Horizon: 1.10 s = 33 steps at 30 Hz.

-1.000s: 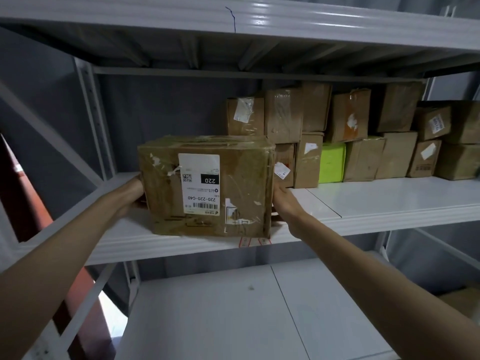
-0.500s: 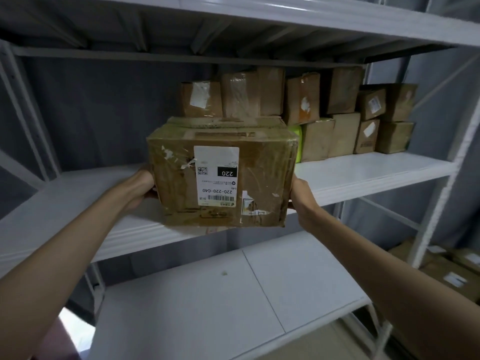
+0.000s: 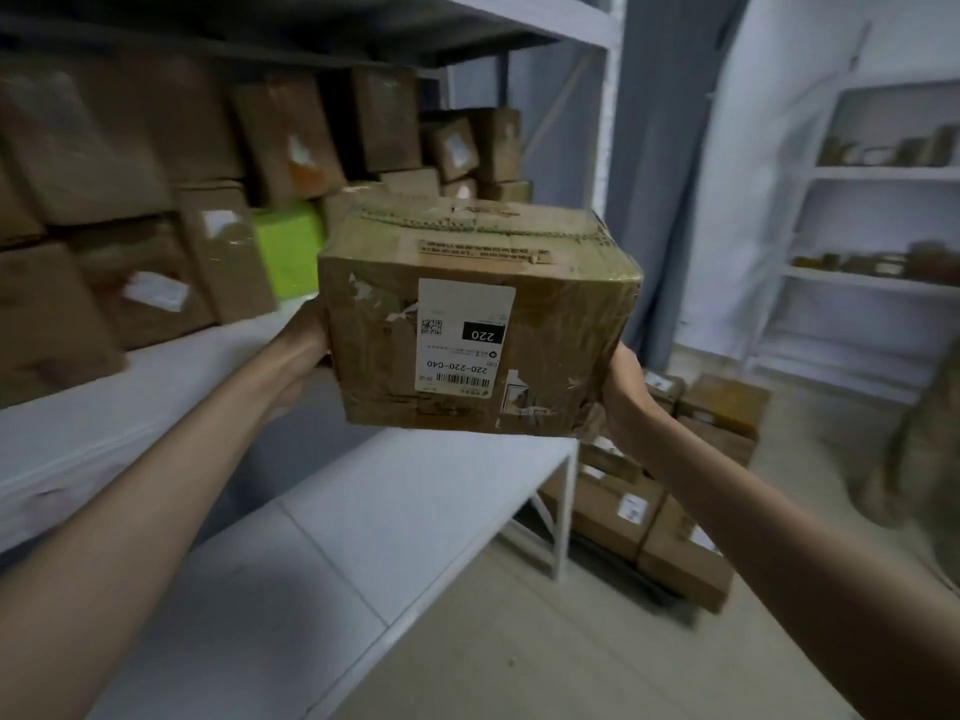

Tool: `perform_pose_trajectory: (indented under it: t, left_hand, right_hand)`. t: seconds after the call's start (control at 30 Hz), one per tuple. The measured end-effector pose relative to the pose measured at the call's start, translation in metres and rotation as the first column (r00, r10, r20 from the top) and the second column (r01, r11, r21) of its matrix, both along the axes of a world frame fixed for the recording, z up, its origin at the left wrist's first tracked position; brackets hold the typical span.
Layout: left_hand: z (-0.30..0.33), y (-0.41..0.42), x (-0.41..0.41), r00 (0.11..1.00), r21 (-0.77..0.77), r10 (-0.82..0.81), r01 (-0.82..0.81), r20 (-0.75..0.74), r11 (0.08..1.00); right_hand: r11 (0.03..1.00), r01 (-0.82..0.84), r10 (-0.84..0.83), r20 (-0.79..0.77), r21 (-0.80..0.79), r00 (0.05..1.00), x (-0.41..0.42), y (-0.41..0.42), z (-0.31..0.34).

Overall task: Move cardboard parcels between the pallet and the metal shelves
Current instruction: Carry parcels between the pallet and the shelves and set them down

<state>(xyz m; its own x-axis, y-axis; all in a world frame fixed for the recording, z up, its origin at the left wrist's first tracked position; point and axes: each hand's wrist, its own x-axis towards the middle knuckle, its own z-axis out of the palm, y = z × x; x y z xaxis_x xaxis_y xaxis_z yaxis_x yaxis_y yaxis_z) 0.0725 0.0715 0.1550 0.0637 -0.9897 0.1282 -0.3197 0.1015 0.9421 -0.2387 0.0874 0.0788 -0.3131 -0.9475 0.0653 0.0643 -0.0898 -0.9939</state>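
I hold a taped cardboard parcel (image 3: 478, 324) with a white upside-down "220" label in mid-air, off the shelf's right end. My left hand (image 3: 304, 337) grips its left side and my right hand (image 3: 621, 392) grips its right side low down; most fingers are hidden behind the box. The white metal shelf (image 3: 104, 407) lies to the left, with several stacked parcels (image 3: 156, 210) and one green box (image 3: 288, 246) along its back. More parcels (image 3: 670, 517) are stacked low on the floor at the right; the pallet under them is not plainly visible.
A lower white shelf board (image 3: 405, 506) juts out below the parcel. The shelf's upright post (image 3: 605, 148) stands behind it. Another white shelving unit (image 3: 872, 226) with small items lines the far right wall. Bare concrete floor (image 3: 545, 657) lies in front.
The parcel has come off the shelf and swung to the right, held by both hands. My view has turned right, bringing the floor stack and the far shelving into sight.
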Motion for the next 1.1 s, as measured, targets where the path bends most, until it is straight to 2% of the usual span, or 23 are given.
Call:
perform_pose_trajectory:
  t: [0.2, 0.3, 0.43, 0.57, 0.77, 1.1]
  left_hand:
    - [-0.041, -0.054, -0.147, 0.988, 0.044, -0.148, 0.147, 0.032, 0.988]
    - [-0.062, -0.073, -0.213, 0.985, 0.111, -0.171, 0.172, -0.018, 0.979]
    - [-0.094, -0.087, -0.283, 0.965, 0.121, -0.259, 0.262, -0.043, 0.957]
    - [-0.119, -0.109, -0.339, 0.938, 0.179, -0.339, 0.346, -0.069, 0.921]
    - [-0.156, -0.158, -0.404, 0.924, 0.261, -0.373, 0.381, -0.079, 0.887]
    - [-0.262, -0.312, -0.489, 0.927, 0.470, -0.363, 0.363, -0.095, 0.805]
  right_hand:
    - [0.979, 0.193, -0.192, -0.019, 0.066, 0.981, -0.135, 0.008, -0.021]
    - [0.970, 0.230, -0.227, -0.046, 0.079, 0.973, -0.194, 0.008, -0.031]
    - [0.965, 0.245, -0.235, -0.100, 0.096, 0.967, -0.258, 0.009, -0.046]
    - [0.955, 0.263, -0.248, -0.117, 0.137, 0.962, -0.310, 0.003, -0.068]
    - [0.921, 0.306, -0.288, -0.104, 0.242, 0.952, -0.369, -0.032, -0.105]
    - [0.823, 0.345, -0.348, -0.079, 0.452, 0.934, -0.443, -0.163, -0.195]
